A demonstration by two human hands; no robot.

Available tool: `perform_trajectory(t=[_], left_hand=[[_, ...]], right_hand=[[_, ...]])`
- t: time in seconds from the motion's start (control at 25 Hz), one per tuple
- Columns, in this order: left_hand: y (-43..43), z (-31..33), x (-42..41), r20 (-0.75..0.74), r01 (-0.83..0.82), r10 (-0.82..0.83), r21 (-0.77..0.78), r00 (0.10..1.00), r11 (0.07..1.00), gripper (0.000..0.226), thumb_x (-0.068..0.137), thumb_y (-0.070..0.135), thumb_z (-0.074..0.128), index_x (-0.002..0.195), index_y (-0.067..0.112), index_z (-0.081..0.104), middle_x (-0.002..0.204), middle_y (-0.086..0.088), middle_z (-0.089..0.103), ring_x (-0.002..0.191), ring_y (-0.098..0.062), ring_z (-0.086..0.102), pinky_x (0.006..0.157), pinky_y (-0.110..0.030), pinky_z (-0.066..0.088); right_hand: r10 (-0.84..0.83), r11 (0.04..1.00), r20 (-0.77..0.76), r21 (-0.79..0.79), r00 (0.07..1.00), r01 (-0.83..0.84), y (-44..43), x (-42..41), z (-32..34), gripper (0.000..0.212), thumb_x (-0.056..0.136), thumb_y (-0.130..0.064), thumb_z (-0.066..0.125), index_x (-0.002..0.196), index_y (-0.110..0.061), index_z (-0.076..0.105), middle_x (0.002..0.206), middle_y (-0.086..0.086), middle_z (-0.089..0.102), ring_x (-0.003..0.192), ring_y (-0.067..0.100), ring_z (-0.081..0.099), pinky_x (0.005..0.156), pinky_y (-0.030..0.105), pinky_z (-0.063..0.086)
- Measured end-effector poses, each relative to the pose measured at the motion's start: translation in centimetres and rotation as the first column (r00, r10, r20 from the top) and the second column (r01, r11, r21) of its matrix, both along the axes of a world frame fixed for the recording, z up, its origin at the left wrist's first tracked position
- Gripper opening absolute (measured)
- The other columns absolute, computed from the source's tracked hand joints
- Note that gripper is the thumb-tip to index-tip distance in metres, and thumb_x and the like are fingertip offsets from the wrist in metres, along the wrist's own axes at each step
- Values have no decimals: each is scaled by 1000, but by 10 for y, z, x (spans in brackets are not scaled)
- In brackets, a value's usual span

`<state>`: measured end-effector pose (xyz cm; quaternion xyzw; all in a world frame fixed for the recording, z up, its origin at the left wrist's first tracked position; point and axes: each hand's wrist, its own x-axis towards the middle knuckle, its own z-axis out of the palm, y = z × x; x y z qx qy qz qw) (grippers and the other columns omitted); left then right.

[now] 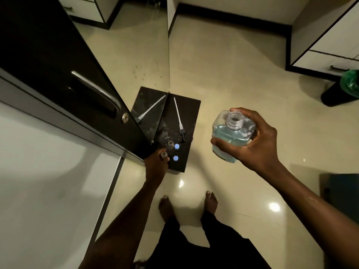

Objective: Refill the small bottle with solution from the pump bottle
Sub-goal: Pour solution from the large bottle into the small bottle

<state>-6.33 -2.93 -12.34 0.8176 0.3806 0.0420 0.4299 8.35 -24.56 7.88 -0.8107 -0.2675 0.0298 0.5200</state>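
Note:
My right hand (252,144) grips the clear pump bottle (231,133) in mid-air, to the right of a small dark table (190,121). The bottle holds pale blue liquid and its threaded neck is uncapped. The pump head with its long white tube (179,121) lies on the table. My left hand (156,165) holds a small clear bottle (164,154) standing at the table's near left corner. A second small clear bottle (171,144) stands just behind it. Two blue caps (176,146) (175,158) lie beside them.
A dark cabinet door with a metal handle (99,92) and lock rises at the left, and a mirror panel (151,78) behind the table reflects it. A green-lined bin (343,88) stands at right. White drawers (330,55) are far right. My bare feet (167,208) are below.

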Motion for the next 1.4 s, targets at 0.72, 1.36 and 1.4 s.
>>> perform_trajectory(t=[0.72, 1.36, 1.4], left_hand=[[9, -1, 38, 24, 139, -139, -3, 990, 990, 54, 91, 30, 75, 139, 14, 54, 128, 1, 66, 98, 16, 58, 76, 2, 42], [19, -13, 62, -91, 277, -265, 179, 960, 944, 15, 86, -2, 59, 74, 8, 61, 71, -4, 64, 64, -17, 62, 63, -28, 52], [20, -6, 63, -60, 251, -244, 182, 968, 951, 12, 89, 4, 59, 80, 9, 64, 74, -2, 67, 67, -15, 62, 69, -32, 57]], right_hand=[[-9, 1000, -39, -15, 999, 8, 2, -1, -17, 79, 60, -24, 98, 128, -7, 62, 119, 5, 70, 107, 18, 69, 91, 24, 57], [-5, 1000, -89, -10, 996, 4, -14, -14, -17, 78, 58, -23, 99, 127, -12, 63, 120, -2, 70, 108, 13, 69, 89, 22, 57], [-5, 1000, -87, -7, 996, 5, -14, -14, -16, 78, 58, -23, 99, 126, -12, 63, 119, -3, 70, 108, 12, 69, 89, 20, 56]])
